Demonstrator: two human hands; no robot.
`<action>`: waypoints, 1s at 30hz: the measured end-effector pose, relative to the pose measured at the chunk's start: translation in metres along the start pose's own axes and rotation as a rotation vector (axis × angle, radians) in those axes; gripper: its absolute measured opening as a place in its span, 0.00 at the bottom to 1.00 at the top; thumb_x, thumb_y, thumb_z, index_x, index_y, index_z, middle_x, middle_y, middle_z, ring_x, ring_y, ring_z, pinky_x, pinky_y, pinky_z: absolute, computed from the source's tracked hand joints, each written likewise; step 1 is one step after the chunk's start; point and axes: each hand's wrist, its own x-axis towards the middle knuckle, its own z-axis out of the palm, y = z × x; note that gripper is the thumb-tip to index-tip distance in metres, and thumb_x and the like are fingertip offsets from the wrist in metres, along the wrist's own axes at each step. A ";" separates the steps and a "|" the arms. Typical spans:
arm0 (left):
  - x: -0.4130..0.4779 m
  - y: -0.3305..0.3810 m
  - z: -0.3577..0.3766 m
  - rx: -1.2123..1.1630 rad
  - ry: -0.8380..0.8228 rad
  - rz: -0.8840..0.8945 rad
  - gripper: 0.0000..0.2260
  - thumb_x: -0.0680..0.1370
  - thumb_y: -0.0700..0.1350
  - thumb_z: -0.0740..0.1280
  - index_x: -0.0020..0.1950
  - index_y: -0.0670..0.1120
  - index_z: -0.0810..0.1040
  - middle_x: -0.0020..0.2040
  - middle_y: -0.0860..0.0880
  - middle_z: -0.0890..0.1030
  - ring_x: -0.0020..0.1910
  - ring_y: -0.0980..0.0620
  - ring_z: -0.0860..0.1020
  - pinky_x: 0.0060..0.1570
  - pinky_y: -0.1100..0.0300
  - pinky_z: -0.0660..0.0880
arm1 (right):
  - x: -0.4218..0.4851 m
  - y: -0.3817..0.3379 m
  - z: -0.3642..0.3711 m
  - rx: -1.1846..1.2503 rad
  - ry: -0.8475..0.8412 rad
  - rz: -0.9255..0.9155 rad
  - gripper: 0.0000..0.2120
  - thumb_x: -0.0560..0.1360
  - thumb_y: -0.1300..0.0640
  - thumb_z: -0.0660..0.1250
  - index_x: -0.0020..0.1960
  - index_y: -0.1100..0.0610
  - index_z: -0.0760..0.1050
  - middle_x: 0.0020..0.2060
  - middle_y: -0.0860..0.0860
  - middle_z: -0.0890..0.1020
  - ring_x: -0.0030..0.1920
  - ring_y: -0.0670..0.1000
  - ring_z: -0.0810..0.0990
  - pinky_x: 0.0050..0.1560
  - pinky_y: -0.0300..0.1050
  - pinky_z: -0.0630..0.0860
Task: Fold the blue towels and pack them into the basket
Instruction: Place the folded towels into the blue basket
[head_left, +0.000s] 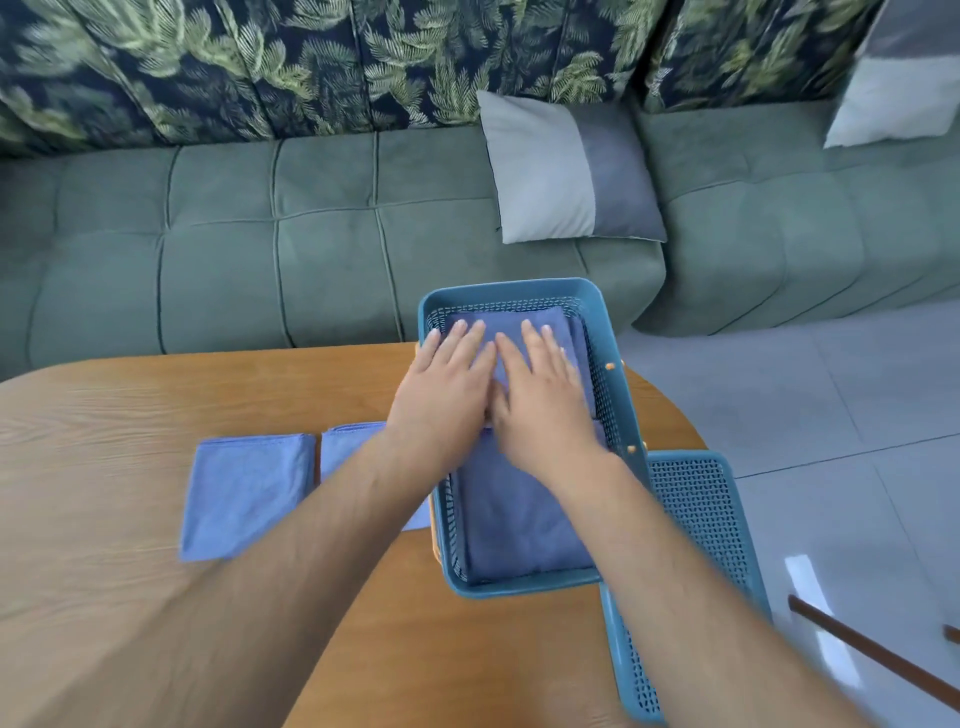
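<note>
Head view shows the left hand (441, 384) and right hand (540, 395) spread flat, pressing a folded towel (506, 319) down inside the basket (509, 293), so packing seems partly done, while two more towels (244, 493) wait folded on the table (130, 395).

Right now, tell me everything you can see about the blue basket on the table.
The basket is teal-blue plastic, rectangular, with perforated mesh walls, a rounded rim and small orange bits on its right wall. It stands upright at the right end of the wooden table. Folded blue towels lie inside; the left hand and right hand press flat on them.
</note>
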 end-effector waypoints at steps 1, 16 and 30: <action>-0.011 -0.006 -0.004 -0.077 0.114 -0.016 0.23 0.77 0.43 0.68 0.72 0.42 0.73 0.76 0.43 0.69 0.76 0.44 0.66 0.75 0.48 0.57 | -0.008 -0.015 -0.005 0.045 0.075 -0.026 0.26 0.84 0.53 0.56 0.81 0.55 0.58 0.81 0.57 0.53 0.82 0.57 0.48 0.78 0.54 0.47; -0.186 -0.190 0.065 -0.312 -0.260 -0.765 0.28 0.82 0.52 0.64 0.80 0.53 0.59 0.80 0.44 0.56 0.76 0.42 0.60 0.71 0.47 0.62 | -0.025 -0.197 0.164 0.119 -0.251 -0.104 0.24 0.82 0.58 0.60 0.77 0.54 0.62 0.70 0.56 0.66 0.69 0.60 0.68 0.61 0.55 0.73; -0.228 -0.221 0.112 -0.801 -0.227 -1.030 0.19 0.75 0.41 0.68 0.65 0.54 0.73 0.59 0.45 0.76 0.49 0.46 0.79 0.44 0.58 0.77 | -0.039 -0.234 0.228 0.200 -0.279 0.182 0.26 0.74 0.65 0.62 0.69 0.46 0.70 0.62 0.56 0.66 0.63 0.60 0.66 0.64 0.52 0.68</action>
